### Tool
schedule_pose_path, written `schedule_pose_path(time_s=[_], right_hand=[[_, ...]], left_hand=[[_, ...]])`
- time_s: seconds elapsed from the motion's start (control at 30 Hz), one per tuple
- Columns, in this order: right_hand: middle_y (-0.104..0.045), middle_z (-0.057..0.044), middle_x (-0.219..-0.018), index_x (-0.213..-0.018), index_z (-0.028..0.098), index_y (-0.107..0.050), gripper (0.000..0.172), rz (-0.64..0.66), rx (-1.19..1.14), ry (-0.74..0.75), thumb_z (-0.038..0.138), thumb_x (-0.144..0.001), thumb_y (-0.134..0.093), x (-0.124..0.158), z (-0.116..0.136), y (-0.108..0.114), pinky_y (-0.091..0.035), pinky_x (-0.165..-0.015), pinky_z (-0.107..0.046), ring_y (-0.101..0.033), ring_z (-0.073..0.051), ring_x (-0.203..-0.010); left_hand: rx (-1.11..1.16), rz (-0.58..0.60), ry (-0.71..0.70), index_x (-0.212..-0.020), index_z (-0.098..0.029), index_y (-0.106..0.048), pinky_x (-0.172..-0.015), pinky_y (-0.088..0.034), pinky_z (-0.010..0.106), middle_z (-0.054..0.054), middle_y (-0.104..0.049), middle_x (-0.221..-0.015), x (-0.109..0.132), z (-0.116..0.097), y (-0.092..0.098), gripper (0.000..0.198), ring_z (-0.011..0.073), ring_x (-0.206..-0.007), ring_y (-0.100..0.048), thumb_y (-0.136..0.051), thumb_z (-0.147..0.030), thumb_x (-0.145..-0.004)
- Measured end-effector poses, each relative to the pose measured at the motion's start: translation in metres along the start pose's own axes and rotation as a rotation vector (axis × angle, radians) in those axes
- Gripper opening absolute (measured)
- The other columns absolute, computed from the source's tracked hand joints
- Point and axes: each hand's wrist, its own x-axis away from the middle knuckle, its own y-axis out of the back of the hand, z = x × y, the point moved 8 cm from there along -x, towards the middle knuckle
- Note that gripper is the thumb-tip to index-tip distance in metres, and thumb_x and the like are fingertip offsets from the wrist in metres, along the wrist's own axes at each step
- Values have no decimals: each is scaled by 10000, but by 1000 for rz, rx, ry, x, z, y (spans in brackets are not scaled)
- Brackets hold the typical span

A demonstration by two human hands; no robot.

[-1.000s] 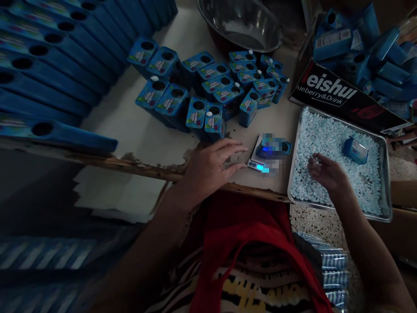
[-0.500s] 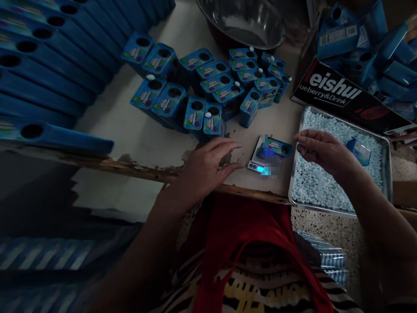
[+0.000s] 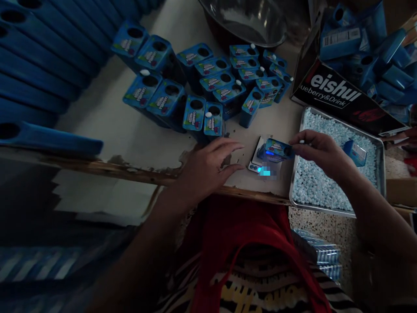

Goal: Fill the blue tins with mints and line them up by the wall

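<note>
A small blue tin (image 3: 276, 149) with a round hole lies on a pocket scale (image 3: 259, 161) whose display glows blue. My right hand (image 3: 317, 150) hovers at the tin's right end, fingers pinched on a small white pellet beside the hole. Left of the scale, my left hand (image 3: 208, 167) rests on the table with its fingers spread and nothing in it. A metal tray (image 3: 339, 211) of pale blue pellets sits to the right, a blue tin (image 3: 355, 152) lying in it.
Several open blue tins (image 3: 202, 93) stand grouped behind the scale. Long blue stacks (image 3: 48, 65) fill the left side. A steel bowl (image 3: 244, 19) sits at the back. A black carton (image 3: 342, 93) full of tins stands at the right. The table's worn front edge (image 3: 130, 167) runs below.
My right hand left the pellet tray and moved left to the tin on the scale, pinching a pellet. My left hand stayed put.
</note>
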Motion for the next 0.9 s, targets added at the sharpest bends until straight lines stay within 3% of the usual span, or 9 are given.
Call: schedule_pose_path(time_s=[0.1,0.2,0.37,0.57,0.9], right_hand=[[-671,-18,-796,-1016,184,-769,234,95,-201,-98,370,-882,-813,-1,-3,-5,-377,-627,-288,-502,-127,-660],[-703,-33,-808,-1048,169,-801,274,152,-99,-60,413,-924,-792,0,3,-8,-354,-609,-286,-490,-119,-645],[-632,7,-671,-944,178,-817,308,59,184,66,481,-972,-774,4,9,-5,-321,-592,-292,-482,-119,-616],[-569,31,-629,-881,176,-781,362,-58,119,62,529,-947,-820,3,4,-1,-279,-554,-296,-424,-103,-572],[-591,25,-646,-876,177,-779,344,-96,165,139,507,-975,-787,7,14,0,-313,-574,-297,-447,-104,-585]], left_hand=[[-4,-18,3,-1447,-218,-724,-1174,-589,445,119,-729,-1478,1,0,1,399,330,-1379,-711,-715,-359,-1073],[-14,-21,15,-1454,-233,-716,-1195,-578,462,114,-719,-1494,1,0,2,401,336,-1404,-696,-711,-357,-1073],[-20,11,9,-1470,-235,-704,-1161,-594,455,120,-702,-1510,3,2,-1,417,347,-1408,-689,-687,-398,-1087],[-21,1,8,-1468,-244,-711,-1149,-594,444,111,-711,-1502,3,0,0,411,338,-1398,-695,-662,-418,-1099],[-34,-20,3,-1485,-254,-709,-1218,-565,462,97,-717,-1511,-1,-9,1,421,323,-1421,-687,-696,-376,-1082]])
